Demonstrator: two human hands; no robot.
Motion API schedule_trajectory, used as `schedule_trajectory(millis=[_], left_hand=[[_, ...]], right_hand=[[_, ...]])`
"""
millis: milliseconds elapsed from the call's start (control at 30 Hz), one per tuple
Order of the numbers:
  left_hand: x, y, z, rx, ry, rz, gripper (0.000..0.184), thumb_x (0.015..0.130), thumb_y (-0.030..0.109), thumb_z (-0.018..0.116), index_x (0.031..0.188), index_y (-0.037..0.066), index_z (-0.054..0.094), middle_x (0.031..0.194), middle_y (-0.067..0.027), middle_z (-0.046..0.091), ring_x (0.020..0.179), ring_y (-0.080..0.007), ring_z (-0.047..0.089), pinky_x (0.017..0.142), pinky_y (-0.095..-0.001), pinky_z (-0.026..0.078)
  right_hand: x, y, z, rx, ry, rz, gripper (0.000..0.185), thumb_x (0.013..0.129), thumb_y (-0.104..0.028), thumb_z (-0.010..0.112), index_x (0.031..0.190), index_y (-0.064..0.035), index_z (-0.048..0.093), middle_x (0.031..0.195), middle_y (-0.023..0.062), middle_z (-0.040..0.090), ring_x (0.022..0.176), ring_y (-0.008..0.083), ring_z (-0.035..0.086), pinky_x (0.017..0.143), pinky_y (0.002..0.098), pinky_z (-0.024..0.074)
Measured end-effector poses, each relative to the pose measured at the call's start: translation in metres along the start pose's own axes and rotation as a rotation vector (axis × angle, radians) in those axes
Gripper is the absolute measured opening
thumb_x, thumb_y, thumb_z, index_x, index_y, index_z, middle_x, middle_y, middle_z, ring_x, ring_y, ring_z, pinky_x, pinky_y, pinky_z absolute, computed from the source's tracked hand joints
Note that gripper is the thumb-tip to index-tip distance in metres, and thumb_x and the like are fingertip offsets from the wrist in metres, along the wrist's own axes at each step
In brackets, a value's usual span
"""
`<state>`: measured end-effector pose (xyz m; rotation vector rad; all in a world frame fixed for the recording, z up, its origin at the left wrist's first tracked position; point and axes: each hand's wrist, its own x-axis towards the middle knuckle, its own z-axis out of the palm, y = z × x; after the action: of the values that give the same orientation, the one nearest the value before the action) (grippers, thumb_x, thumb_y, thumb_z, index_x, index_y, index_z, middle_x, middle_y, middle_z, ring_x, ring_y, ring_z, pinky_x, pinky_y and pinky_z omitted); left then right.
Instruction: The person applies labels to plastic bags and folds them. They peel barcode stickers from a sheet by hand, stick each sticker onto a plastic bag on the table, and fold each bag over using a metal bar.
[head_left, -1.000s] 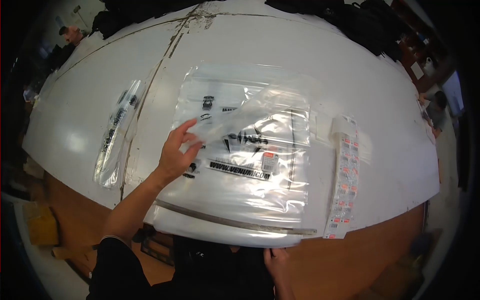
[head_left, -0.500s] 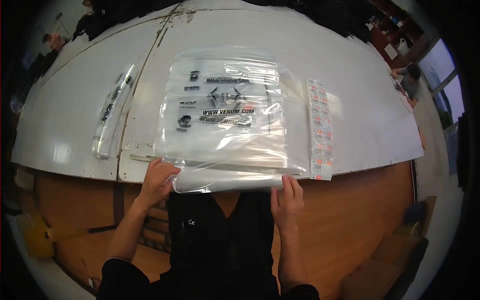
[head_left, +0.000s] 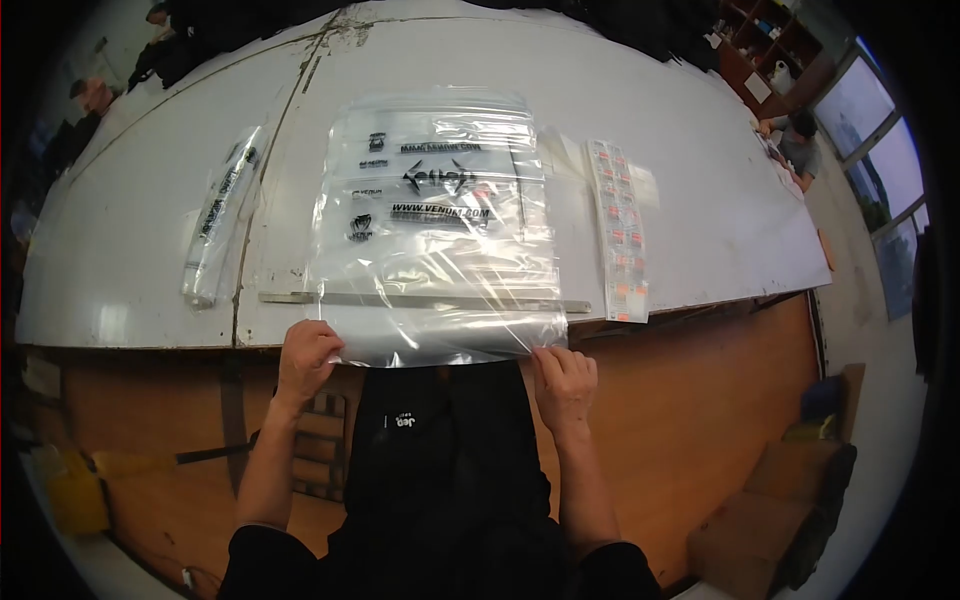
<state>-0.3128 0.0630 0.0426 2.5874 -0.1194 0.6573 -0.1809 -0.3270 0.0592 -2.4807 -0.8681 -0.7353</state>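
Above brown flooring [head_left: 680, 420], the white table [head_left: 710, 230] (scuffed) bears plastic bags [head_left: 430, 250].

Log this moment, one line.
left hand: holding clear printed plastic sheeting, near-left corner; right hand: holding near-right corner; sheeting: overhanging white table

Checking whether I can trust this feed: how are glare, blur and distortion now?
Head view: glare streaks the bag, a reflection whitens the table at left; head view: left hand and right hand look fairly sharp, print on the labels unreadable; head view: wide lens bends table edges, corners black.
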Motion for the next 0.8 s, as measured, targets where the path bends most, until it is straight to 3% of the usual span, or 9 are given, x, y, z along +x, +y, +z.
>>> schedule_trajectory(millis=[167, 267, 367, 600, 800], left_hand=[[-0.015, -0.009, 0.004, 0.091, 0.001, 0.017, 0.025, 0.072, -0.006, 0.072, 0.093, 0.007, 0.069, 0.097, -0.0083, 0.069, 0.105, -0.0341, 0.066, 0.095, -0.0465, 0.05], [-0.025, -0.01, 0.0, 0.083, 0.017, -0.035, 0.027, 0.073, -0.007, 0.071, 0.096, 0.007, 0.069, 0.104, -0.008, 0.071, 0.115, -0.035, 0.065, 0.101, -0.0489, 0.049], [-0.035, -0.009, -0.001, 0.217, -0.045, 0.022, 0.032, 0.073, -0.008, 0.07, 0.101, 0.007, 0.07, 0.115, -0.0073, 0.071, 0.123, -0.0355, 0.062, 0.106, -0.0525, 0.046], [-0.044, 0.009, -0.012, 0.206, -0.15, -0.062, 0.052, 0.073, -0.01, 0.065, 0.12, 0.011, 0.07, 0.131, -0.0064, 0.068, 0.129, -0.0317, 0.059, 0.111, -0.0549, 0.041], [-0.021, -0.006, -0.029, 0.11, -0.133, -0.261, 0.04, 0.083, -0.001, 0.063, 0.122, 0.009, 0.068, 0.129, -0.0096, 0.069, 0.12, -0.0294, 0.064, 0.11, -0.0529, 0.042]], right_hand=[[-0.046, 0.007, 0.014, 0.044, -0.075, 0.094, 0.01, 0.087, -0.01, 0.072, 0.097, -0.0107, 0.071, 0.091, 0.0034, 0.068, 0.081, 0.0257, 0.064, 0.072, 0.0401, 0.0459], [-0.036, 0.01, 0.004, 0.047, -0.005, 0.104, 0.012, 0.084, -0.004, 0.075, 0.095, -0.0078, 0.073, 0.089, 0.0053, 0.069, 0.079, 0.0262, 0.065, 0.068, 0.0391, 0.0457], [-0.016, 0.028, 0.006, 0.048, -0.01, 0.124, 0.016, 0.086, -0.007, 0.071, 0.103, -0.0083, 0.071, 0.101, 0.0086, 0.069, 0.09, 0.0302, 0.065, 0.079, 0.0429, 0.0486], [0.035, 0.087, 0.043, -0.157, -0.115, 0.024, 0.031, 0.084, -0.006, 0.064, 0.115, -0.0067, 0.068, 0.115, 0.0113, 0.068, 0.115, 0.0323, 0.061, 0.097, 0.0467, 0.0473], [0.038, 0.106, 0.047, -0.099, -0.342, 0.007, 0.03, 0.09, -0.004, 0.064, 0.119, -0.0046, 0.068, 0.12, 0.0111, 0.068, 0.118, 0.0322, 0.06, 0.103, 0.0461, 0.046]])
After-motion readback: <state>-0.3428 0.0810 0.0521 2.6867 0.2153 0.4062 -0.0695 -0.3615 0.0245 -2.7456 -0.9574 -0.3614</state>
